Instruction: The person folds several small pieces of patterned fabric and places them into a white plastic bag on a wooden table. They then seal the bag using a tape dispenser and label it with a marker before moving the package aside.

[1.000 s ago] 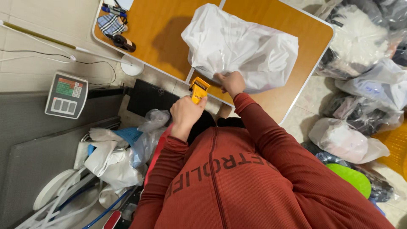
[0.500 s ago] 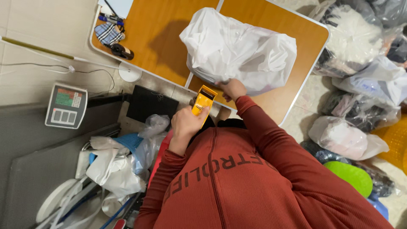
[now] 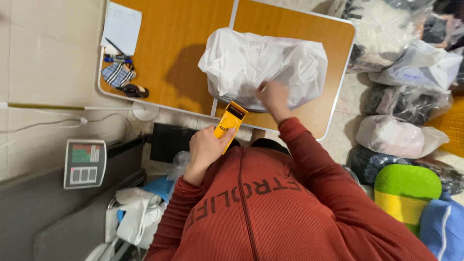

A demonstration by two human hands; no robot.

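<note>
Parcel work at an orange-topped folding desk point(image 3: 174, 53)

Left hand point(image 3: 205, 147) has its fingers wrapped shut around a yellow handheld tape dispenser point(image 3: 228, 123) at six o'clock of the white crinkled plastic bag point(image 3: 263, 65); right hand point(image 3: 273, 96) rests on the bag's near edge, its grip too blurred to tell. No tape shows on the bag, so sealing seems not yet done.

We see an orange bench point(image 3: 183, 53) with a pale rim and a seam down its middle. On it lie a white plastic bag point(image 3: 263, 65), a white sheet of paper point(image 3: 122, 26), a checked cloth point(image 3: 117, 74) and a small dark object point(image 3: 135, 91).
</note>
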